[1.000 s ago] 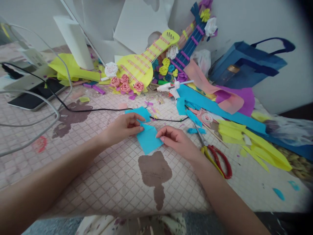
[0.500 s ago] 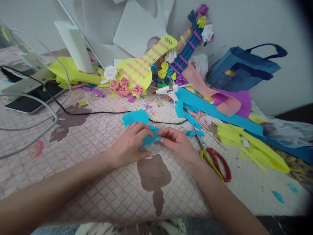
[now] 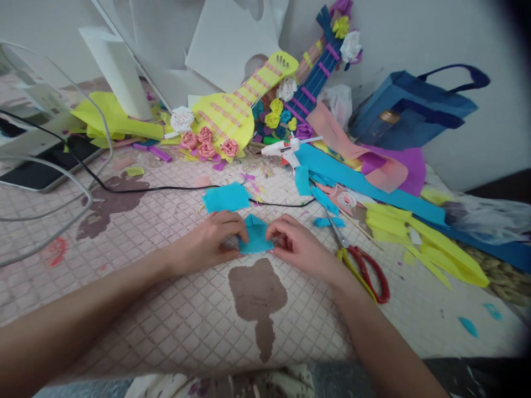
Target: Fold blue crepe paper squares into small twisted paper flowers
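A small folded piece of blue crepe paper (image 3: 255,235) is held between my two hands, low over the table; its top comes to a point. My left hand (image 3: 222,235) pinches its left edge between thumb and fingers. At the right edge, my right hand (image 3: 292,237) grips it the same way, fingers curled. Just behind lies a flat stack of blue paper pieces (image 3: 227,198). To the right of my right hand rest scissors (image 3: 365,271) with red and yellow handles, beside small blue scraps (image 3: 329,222).
A white glue gun (image 3: 284,149) lies behind, its black cord (image 3: 174,188) crossing the table. Yellow (image 3: 232,116) and blue paper guitars (image 3: 309,91) lean at the back. Yellow crepe strips (image 3: 427,243) lie right, a blue bag (image 3: 415,110) farther back, a phone (image 3: 45,168) left.
My left hand has moved off the blue stack and now grips the left edge of the small piece. The piece has been squared up between both hands, showing a pointed top.
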